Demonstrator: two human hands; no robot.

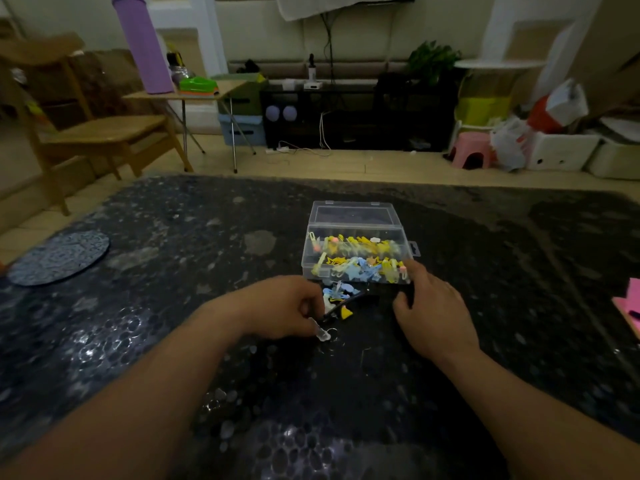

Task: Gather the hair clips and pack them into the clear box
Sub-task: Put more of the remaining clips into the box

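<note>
Clear box (353,252) sits open, approx full of clips. Left hand (282,308) curls shut, pinching a dark clip (341,306) from the small pile just beside it. Right hand (433,303) rests half-open w/ fingers on box's near corner, prob steadying it.

Open clear plastic box (355,249) mid-desk (173,306) with yellow and blue hair clips (356,261) inside, loose clips (337,299) just before it, round dark mat (59,258) far left, pink pad (628,306) at right edge.

wooden chair (93,133), pink stool (472,150), tiled floor (346,168)
</note>
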